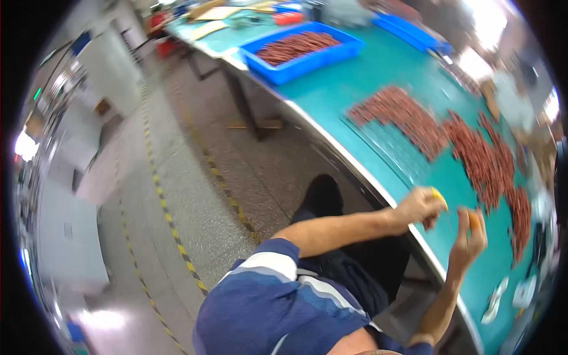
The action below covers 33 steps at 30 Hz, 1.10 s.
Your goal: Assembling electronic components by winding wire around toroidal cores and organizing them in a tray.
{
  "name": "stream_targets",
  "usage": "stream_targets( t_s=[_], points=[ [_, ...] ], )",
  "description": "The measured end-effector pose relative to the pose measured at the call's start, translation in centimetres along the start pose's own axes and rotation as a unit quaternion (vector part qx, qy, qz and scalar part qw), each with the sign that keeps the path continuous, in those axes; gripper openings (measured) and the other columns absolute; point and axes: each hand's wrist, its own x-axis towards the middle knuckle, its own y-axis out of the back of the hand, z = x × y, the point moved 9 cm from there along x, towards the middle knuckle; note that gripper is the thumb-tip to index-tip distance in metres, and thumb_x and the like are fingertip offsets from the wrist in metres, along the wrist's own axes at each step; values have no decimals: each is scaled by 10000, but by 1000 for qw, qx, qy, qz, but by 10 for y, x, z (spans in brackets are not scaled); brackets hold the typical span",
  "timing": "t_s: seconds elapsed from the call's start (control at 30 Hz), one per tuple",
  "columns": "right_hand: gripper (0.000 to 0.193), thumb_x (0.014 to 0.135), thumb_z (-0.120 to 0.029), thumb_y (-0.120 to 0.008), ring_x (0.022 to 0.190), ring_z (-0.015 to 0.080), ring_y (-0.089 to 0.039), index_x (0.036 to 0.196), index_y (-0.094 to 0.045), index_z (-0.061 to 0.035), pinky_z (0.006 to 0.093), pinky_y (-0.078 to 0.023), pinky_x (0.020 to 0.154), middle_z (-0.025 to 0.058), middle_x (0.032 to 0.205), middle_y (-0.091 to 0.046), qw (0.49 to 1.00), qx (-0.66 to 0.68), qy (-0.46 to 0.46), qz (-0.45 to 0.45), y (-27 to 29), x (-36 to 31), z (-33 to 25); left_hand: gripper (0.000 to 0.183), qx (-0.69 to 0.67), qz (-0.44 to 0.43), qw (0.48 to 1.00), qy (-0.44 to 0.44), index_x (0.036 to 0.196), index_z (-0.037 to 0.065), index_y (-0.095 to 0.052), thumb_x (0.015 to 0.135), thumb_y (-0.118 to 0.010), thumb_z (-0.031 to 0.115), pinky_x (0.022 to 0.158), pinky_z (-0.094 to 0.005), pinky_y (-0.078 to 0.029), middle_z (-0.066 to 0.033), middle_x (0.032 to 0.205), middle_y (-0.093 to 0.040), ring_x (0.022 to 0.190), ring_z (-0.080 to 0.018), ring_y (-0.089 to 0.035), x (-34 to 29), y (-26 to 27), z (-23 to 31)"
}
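Observation:
My left hand [419, 207] is over the near edge of the green table, its fingers curled closed and a yellow cover [439, 199] on one fingertip. Small reddish-brown pieces [429, 223] show below its fingers; their exact kind is too blurred to tell. Just to the right, my right hand [468, 239] is raised with thumb and fingers pinched together, an orange cover [474, 221] on a finger. What it pinches, if anything, I cannot make out. Beyond my hands, many slim reddish-brown pieces lie in rows [408, 121] on a clear flat tray [387, 151], and in a loose heap [482, 163].
A blue bin [278, 76] full of similar pieces stands at the table's far left, another blue tray [408, 32] farther back. A person's arm [492, 100] reaches in across the table. At right lie a white crumpled strip [494, 302] and a small white box [524, 291].

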Motion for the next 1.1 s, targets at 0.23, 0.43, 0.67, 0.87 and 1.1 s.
stream_targets(
  t_s=[0.23, 0.43, 0.67, 0.87, 1.1],
  points=[
    [247, 941, -181, -563, 832, 114, -542, 929, -673, 40, 243, -416, 822, 34, 879, -638, 867, 427, -254, -34, -66, 0, 63, 233, -15, 48, 995, -86, 1019, 5, -579, 992, -496, 221, 574, -276, -481, -71, 794, -577, 614, -162, -575, -22, 21, 42],
    [346, 977, -293, -534, 857, 106, -552, 1042, -666, 20, 256, -452, 830, 26, 884, -618, 841, 464, -278, -4, -80, -21, 84, 255, 35, 13, 998, -41, 1179, 14, -515, 1005, -463, 192, 614, -267, -488, -59, 824, -554, 667, -156, -574, -24, 28, 30],
    [354, 926, -227, -625, 827, 122, -600, 1164, -596, 33, 238, -473, 712, 82, 966, -645, 869, 418, -250, -83, -80, -43, 78, 284, 142, -3, 986, -84, 1243, -8, -450, 981, -490, 94, 659, -235, -484, -32, 789, -541, 690, -106, -564, -31, 30, 42],
    [267, 935, -237, -614, 723, 103, -606, 1022, -661, 11, 242, -473, 631, 67, 829, -666, 935, 291, -200, -43, -83, -44, 59, 268, 201, -6, 976, -82, 1159, -32, -541, 929, -595, 94, 603, -232, -494, -51, 794, -623, 658, -100, -589, -32, 18, 38],
    [314, 960, -244, -540, 529, 101, -527, 852, -665, 23, 223, -410, 507, 31, 613, -574, 912, 309, -272, 4, -64, -35, 52, 239, 376, 22, 908, -184, 1113, -30, -573, 899, -621, 65, 565, -257, -488, -70, 755, -628, 608, -122, -590, -48, 11, 57]
  ],
)
